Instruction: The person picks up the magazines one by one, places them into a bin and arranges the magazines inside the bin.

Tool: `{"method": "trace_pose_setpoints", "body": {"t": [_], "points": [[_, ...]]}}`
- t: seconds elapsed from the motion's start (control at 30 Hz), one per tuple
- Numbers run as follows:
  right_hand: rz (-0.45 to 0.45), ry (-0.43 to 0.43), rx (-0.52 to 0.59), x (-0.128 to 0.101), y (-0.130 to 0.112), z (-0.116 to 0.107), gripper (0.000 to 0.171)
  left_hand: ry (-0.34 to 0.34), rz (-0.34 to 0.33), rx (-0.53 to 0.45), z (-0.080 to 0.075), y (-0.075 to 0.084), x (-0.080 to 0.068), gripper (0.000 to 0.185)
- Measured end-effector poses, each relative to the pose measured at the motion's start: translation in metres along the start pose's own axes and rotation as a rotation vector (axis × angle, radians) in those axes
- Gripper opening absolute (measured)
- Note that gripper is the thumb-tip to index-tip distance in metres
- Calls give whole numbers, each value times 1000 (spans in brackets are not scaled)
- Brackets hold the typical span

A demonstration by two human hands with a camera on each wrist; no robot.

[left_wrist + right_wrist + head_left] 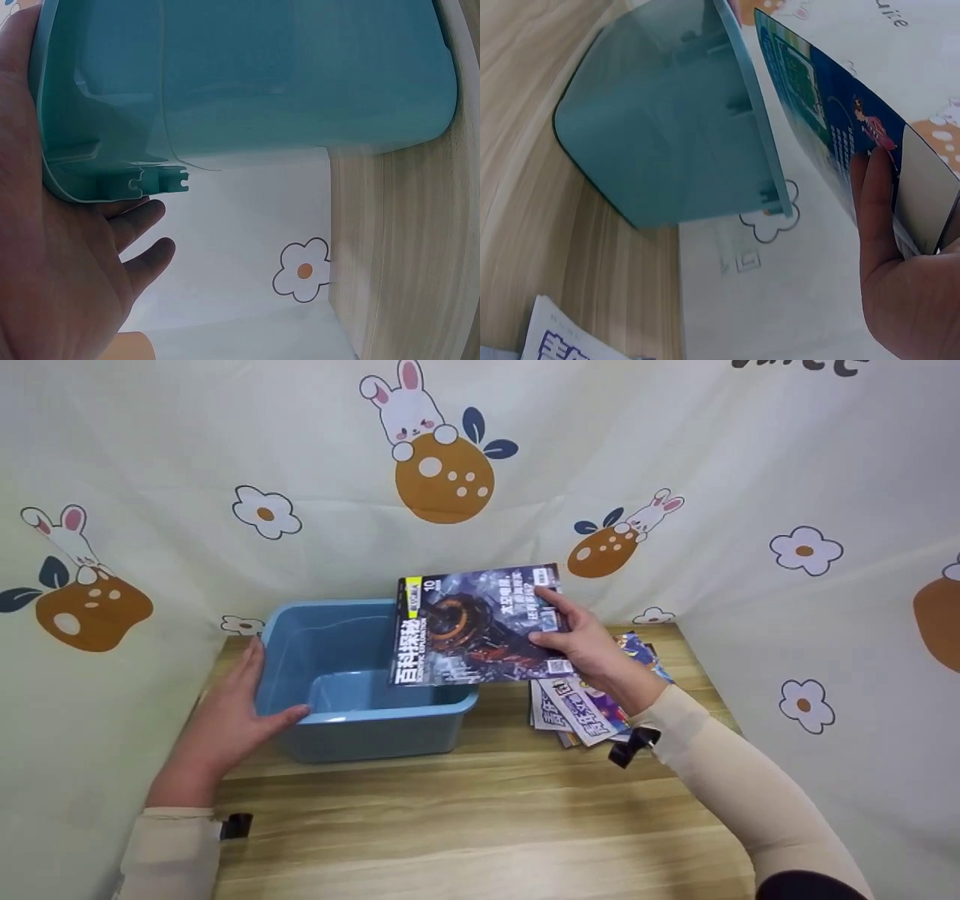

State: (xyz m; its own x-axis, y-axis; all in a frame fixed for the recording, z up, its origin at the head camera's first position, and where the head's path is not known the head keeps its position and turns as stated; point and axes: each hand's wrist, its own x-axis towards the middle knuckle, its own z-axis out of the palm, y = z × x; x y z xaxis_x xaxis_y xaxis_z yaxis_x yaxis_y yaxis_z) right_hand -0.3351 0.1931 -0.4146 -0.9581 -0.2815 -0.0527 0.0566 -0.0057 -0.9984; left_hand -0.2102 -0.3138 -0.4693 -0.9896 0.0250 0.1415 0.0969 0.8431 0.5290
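In the head view a light-blue plastic bin (375,739) stands upright on the wooden table. My left hand (229,716) rests at its near left corner, thumb over the rim and the other fingers along the left side. The left wrist view shows those fingers (146,259) fairly straight beside the bin's rim. My right hand (592,652) holds a magazine (480,622) with a dark science-fiction cover by its right end. The magazine's left part hangs over the bin's right side. From the right wrist, two fingers (877,206) press against its blue back cover.
Several more magazines (589,712) lie in an overlapping pile on the table (487,817), right of the bin and below my right wrist. A pale cloth (315,435) printed with rabbits, oranges and flowers hangs behind and on both sides.
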Motion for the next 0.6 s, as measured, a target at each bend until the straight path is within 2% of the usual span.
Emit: {"method": "trace_pose_setpoints", "body": {"t": [0.27,0.6], "points": [[-37,-60,-15,12,3,36,87,-3,-6,12,2,2,4,133],[-49,-74,-94,25,7,80,85,-26,-39,14,2,0,3,134]]}}
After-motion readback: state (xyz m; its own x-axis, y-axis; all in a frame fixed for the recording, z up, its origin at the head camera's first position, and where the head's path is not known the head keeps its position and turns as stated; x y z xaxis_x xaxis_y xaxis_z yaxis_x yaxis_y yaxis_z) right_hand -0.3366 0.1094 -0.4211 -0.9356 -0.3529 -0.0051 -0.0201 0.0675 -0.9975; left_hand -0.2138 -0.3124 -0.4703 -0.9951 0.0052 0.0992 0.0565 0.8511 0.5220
